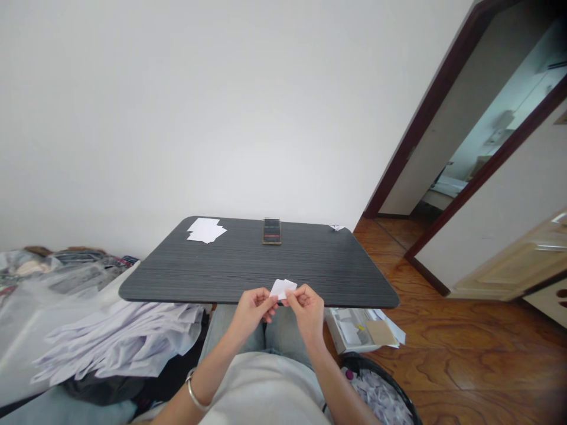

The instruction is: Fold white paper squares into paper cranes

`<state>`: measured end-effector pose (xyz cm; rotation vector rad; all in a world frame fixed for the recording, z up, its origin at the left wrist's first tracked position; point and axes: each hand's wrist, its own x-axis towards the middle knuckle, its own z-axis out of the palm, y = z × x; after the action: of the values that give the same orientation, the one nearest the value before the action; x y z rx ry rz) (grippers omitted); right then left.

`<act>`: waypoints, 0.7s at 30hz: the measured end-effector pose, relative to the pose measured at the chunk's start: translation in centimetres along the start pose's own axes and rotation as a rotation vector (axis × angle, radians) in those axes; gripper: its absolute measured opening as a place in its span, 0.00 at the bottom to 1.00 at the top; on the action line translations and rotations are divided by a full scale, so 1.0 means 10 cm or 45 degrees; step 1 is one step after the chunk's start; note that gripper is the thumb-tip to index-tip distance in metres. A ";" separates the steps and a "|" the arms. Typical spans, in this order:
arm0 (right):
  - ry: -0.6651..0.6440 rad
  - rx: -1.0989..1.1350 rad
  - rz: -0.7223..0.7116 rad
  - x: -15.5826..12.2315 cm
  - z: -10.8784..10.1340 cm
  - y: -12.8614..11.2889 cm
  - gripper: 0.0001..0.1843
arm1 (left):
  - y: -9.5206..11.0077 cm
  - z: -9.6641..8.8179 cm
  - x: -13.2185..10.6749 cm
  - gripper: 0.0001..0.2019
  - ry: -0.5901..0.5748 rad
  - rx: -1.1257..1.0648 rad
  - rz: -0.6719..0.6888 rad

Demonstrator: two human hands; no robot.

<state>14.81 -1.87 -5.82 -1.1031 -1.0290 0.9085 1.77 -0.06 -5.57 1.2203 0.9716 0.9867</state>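
Observation:
A small folded piece of white paper (282,288) is held between both hands at the near edge of the dark table (248,268). My left hand (254,307) pinches its lower left corner between thumb and fingers. On the other side, my right hand (305,304) grips the lower right part in the same way. The curled fingertips of both hands are partly hidden. Several loose white paper sheets (204,230) lie overlapping at the table's far left. A small folded white paper piece (336,228) rests near the far right corner.
A phone (271,231) lies at the table's back middle, by the wall. Below on the right are an open box (343,339) of papers and a black bin (410,407) full of paper pieces. A heap of white paper sheets (128,336) and bagged clothes (66,271) are at left.

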 end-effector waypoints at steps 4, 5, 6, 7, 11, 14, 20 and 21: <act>0.004 0.008 -0.001 0.01 -0.01 0.00 0.12 | -0.02 0.00 -0.01 0.16 0.027 0.066 0.063; 0.004 0.011 -0.001 0.01 -0.01 0.00 0.12 | -0.01 -0.01 -0.02 0.16 0.024 0.075 0.072; 0.005 0.013 -0.003 0.01 -0.01 0.00 0.12 | 0.00 -0.01 -0.02 0.16 0.015 0.082 0.081; 0.006 0.015 -0.004 0.01 -0.01 0.00 0.12 | 0.01 -0.02 -0.03 0.16 0.007 0.089 0.092; 0.014 0.009 -0.011 0.01 -0.02 -0.02 0.12 | 0.09 -0.03 -0.06 0.19 0.008 0.080 0.126; 0.013 -0.001 -0.028 0.00 -0.02 -0.05 0.12 | 0.15 -0.02 -0.09 0.19 0.008 0.076 0.118; 0.021 0.022 -0.012 -0.01 -0.01 -0.10 0.13 | 0.18 -0.01 -0.13 0.15 0.036 0.195 0.141; 0.024 0.025 -0.009 -0.01 -0.01 -0.11 0.13 | 0.18 -0.01 -0.13 0.15 0.038 0.200 0.142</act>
<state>14.98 -2.26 -4.83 -1.0894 -1.0061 0.8996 1.18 -1.15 -3.71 1.4065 1.0286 1.0334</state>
